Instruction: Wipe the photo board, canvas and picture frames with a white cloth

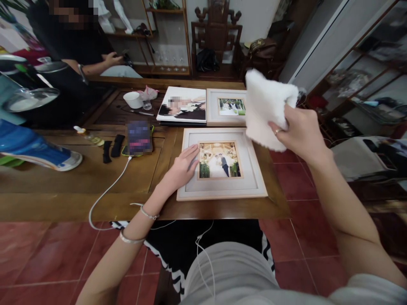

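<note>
A framed wedding photo (254, 186) lies flat near the front edge of the wooden table, its light wood border around a white mat. My left hand (183, 167) rests on its left side with the fingers stretched out and flat. Raised above the right side of the table, my right hand (299, 129) grips a fluffy white cloth (265, 106), which hangs apart from the near frame. Behind the near frame, a second framed photo (212, 106) is partly covered by the cloth. Left of that lies a photo album or print (186, 94) showing people in dark and white clothes.
On the left of the table (127, 186) are a phone (139, 137) on a white cable (104, 192), a small dropper bottle (90, 136), a blue bottle-like pack (34, 144) and a white cup (132, 100). Another person (73, 42) sits across the table. A carved chair (218, 38) stands behind.
</note>
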Motion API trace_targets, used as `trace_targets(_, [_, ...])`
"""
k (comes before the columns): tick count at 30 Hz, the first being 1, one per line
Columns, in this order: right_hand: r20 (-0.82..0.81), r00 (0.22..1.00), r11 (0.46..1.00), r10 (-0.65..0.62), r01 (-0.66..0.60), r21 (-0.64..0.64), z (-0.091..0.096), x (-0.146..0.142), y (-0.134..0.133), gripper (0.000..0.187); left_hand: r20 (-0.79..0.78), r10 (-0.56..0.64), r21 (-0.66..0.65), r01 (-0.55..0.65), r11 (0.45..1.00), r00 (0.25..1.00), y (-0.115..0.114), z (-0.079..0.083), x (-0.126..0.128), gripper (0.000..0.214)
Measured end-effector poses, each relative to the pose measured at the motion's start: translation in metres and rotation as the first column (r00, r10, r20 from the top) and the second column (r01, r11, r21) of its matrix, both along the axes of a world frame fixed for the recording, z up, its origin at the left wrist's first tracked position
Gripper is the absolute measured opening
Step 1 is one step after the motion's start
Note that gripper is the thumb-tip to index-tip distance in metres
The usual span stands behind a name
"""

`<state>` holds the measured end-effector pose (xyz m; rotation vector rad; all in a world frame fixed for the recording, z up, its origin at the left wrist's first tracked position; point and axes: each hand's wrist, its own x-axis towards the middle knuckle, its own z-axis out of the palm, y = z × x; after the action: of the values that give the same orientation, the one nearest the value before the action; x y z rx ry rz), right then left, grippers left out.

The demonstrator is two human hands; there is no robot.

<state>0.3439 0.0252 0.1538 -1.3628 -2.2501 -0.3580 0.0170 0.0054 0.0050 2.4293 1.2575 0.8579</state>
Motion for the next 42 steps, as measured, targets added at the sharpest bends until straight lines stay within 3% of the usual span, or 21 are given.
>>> trace_targets(3, [0.064, 0.998, 0.998, 0.011, -0.016, 0.064, -0.021, -0.011, 0.031, 0.041, -0.005, -0.005, -0.004, 0.005, 1.000, 1.000, 0.000, 0.000, -0.001, 0.045])
trace_targets(7, [0.279, 0.949, 0.982, 0.150, -0.110, -0.152, -0.062, -0.036, 0.043, 0.059, -0.005, 0.002, -0.006, -0.002, 1.000, 1.000, 0.000, 0.002, -0.001, 0.046])
trace_targets(11, [0.410, 0.889, 0.952, 0.205, -0.084, -0.294, -0.085, -0.051, 0.027, 0.061, -0.006, -0.001, -0.013, 0.001, 1.000, 1.000, -0.001, 0.003, -0.001, 0.045])
trace_targets(14, [0.433, 0.867, 0.930, 0.247, -0.087, -0.357, -0.079, -0.054, 0.001, 0.064, -0.001, 0.002, -0.014, -0.002, 1.000, 1.000, -0.001, 0.002, 0.000, 0.046])
trace_targets(17, [0.446, 0.833, 0.877, 0.327, -0.091, -0.472, -0.059, -0.054, -0.038, 0.068, 0.009, 0.010, -0.007, -0.010, 1.000, 1.000, 0.000, 0.001, 0.000, 0.046])
trace_targets(22, [0.285, 0.817, 0.697, 0.500, -0.185, -0.693, -0.020, -0.055, -0.106, 0.064, 0.010, 0.003, -0.004, -0.003, 1.000, 1.000, 0.000, 0.001, 0.000, 0.045])
trace_targets(25, [0.206, 0.831, 0.643, 0.517, -0.218, -0.735, -0.015, -0.059, -0.121, 0.068, -0.008, -0.001, -0.011, 0.001, 1.000, 1.000, 0.000, 0.002, 0.000, 0.046])
trace_targets(28, [0.185, 0.879, 0.691, 0.439, -0.199, -0.695, -0.036, -0.063, -0.109, 0.073, -0.014, -0.010, -0.008, 0.010, 1.000, 1.000, 0.000, 0.003, 0.000, 0.047])
trace_targets(34, [0.227, 0.949, 0.888, 0.220, -0.098, -0.450, -0.090, -0.062, -0.044, 0.068, -0.004, -0.021, -0.016, 0.021, 1.000, 1.000, 0.000, 0.004, -0.001, 0.046])
trace_targets(38, [0.229, 0.959, 0.943, 0.167, -0.088, -0.320, -0.093, -0.059, 0.004, 0.067, -0.018, -0.020, -0.022, 0.020, 1.000, 1.000, 0.001, 0.005, -0.001, 0.047])
trace_targets(42, [0.281, 0.938, 0.932, 0.204, -0.098, -0.349, -0.086, -0.058, 0.024, 0.068, -0.013, -0.008, -0.025, 0.007, 1.000, 1.000, 0.000, 0.006, 0.000, 0.047])
